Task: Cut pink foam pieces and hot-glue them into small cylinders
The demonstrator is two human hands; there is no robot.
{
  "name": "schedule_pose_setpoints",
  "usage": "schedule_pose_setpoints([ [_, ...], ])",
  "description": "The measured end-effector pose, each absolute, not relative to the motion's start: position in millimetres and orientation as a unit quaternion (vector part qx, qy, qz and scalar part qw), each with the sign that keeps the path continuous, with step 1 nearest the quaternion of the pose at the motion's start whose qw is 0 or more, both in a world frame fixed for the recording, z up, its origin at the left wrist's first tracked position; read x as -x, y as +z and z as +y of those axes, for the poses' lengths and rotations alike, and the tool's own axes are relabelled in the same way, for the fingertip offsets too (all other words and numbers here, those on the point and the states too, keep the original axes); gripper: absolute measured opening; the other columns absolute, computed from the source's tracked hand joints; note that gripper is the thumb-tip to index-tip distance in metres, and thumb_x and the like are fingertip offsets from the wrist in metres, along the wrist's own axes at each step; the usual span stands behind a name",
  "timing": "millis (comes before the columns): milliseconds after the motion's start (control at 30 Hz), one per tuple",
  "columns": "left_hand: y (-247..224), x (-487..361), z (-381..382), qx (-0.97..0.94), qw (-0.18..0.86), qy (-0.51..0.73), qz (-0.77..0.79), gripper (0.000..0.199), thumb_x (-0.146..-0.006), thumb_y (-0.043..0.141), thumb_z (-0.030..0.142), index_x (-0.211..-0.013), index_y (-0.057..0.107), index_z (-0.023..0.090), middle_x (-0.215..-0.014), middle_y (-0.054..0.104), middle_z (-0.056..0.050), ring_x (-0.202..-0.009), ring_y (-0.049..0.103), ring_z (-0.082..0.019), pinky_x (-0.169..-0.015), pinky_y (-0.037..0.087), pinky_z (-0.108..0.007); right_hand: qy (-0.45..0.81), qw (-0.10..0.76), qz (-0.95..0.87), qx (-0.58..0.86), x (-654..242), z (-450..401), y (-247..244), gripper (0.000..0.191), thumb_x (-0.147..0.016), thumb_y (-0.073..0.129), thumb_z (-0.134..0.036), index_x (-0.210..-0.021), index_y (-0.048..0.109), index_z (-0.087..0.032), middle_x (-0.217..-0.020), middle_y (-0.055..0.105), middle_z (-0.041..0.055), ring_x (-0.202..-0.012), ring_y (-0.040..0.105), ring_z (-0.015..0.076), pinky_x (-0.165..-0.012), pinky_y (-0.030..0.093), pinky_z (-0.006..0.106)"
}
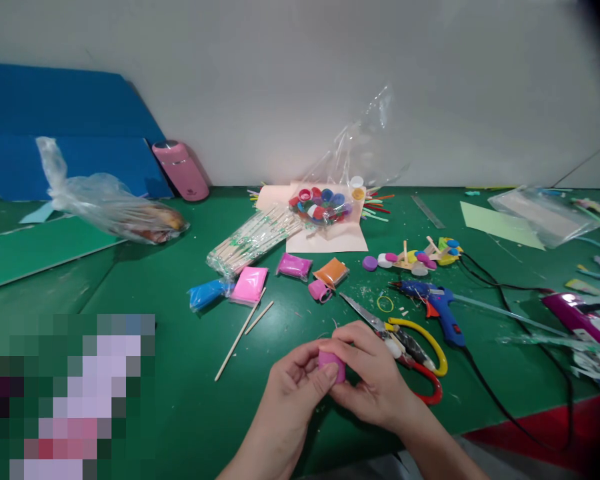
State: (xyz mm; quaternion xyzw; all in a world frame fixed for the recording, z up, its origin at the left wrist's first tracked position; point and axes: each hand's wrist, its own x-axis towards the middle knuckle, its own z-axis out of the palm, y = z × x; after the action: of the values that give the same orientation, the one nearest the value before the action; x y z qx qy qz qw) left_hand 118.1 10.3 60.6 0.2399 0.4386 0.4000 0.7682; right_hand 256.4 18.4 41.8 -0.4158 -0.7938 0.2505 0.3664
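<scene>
Between my left hand [300, 380] and my right hand [373, 380] is a small pink-purple round piece [331, 367], held above the front of the green table. My left thumb presses on its near face, while my right fingers curl round its top and side. My fingers hide much of it, so I cannot tell whether it is a bottle cap or modelling clay. Just beyond the right hand lie scissors [437, 340] with yellow and red handles. A pink rolled piece [320, 290] sits by the orange clay packet [331, 272].
Pink [249, 285], magenta [294, 266] and blue [207, 295] packets lie ahead, near two thin sticks [240, 343]. Behind are bagged sticks [253, 240] and bottle caps [323, 203]. A blue glue gun [440, 307] with a cord lies right. A pixelated area covers the lower left.
</scene>
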Motion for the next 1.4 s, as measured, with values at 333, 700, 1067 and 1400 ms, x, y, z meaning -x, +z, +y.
schedule_pose_setpoints([
  [333, 58.5, -118.3, 9.9, -0.229, 0.773, 0.404, 0.432, 0.022, -0.066, 0.065, 0.018, -0.088, 0.065, 0.014, -0.086, 0.064, -0.006, -0.077, 0.056, -0.014, -0.072, 0.044, -0.025, 0.251, 0.359, -0.8, 0.41, -256.3, 17.3, 42.5, 0.02, -0.075, 0.05, -0.025, -0.094, 0.056, -0.02, -0.087, 0.053, 0.0052, -0.078, 0.049, 0.0187, -0.068, 0.042, 0.032],
  [700, 59.3, -117.7, 12.1, -0.203, 0.786, 0.419, 0.407, 0.025, -0.069, 0.063, 0.015, -0.094, 0.062, 0.015, -0.092, 0.063, -0.007, -0.082, 0.055, -0.013, -0.075, 0.043, -0.025, 0.286, 0.406, -0.764, 0.413, -254.9, 19.6, 38.7, 0.024, -0.075, 0.055, -0.027, -0.099, 0.056, -0.023, -0.087, 0.051, 0.0036, -0.079, 0.049, 0.0181, -0.069, 0.042, 0.03],
  [1067, 67.2, -123.7, 12.6, -0.189, 0.752, 0.46, 0.431, 0.026, -0.063, 0.067, 0.014, -0.089, 0.064, 0.011, -0.084, 0.066, -0.008, -0.071, 0.058, -0.014, -0.069, 0.046, -0.024, 0.298, 0.428, -0.748, 0.411, -254.3, 21.7, 36.6, 0.031, -0.076, 0.053, -0.033, -0.105, 0.054, -0.024, -0.087, 0.048, 0.0033, -0.082, 0.047, 0.0191, -0.07, 0.042, 0.032],
  [1400, 61.2, -123.0, 7.7, -0.258, 0.691, 0.473, 0.481, 0.027, -0.059, 0.069, 0.016, -0.085, 0.066, 0.015, -0.088, 0.07, -0.006, -0.082, 0.062, -0.018, -0.074, 0.048, -0.023, 0.214, 0.417, -0.802, 0.37, -256.3, 23.6, 40.1, 0.037, -0.072, 0.053, -0.017, -0.109, 0.05, -0.022, -0.089, 0.053, 0.0042, -0.08, 0.048, 0.0187, -0.072, 0.041, 0.035],
])
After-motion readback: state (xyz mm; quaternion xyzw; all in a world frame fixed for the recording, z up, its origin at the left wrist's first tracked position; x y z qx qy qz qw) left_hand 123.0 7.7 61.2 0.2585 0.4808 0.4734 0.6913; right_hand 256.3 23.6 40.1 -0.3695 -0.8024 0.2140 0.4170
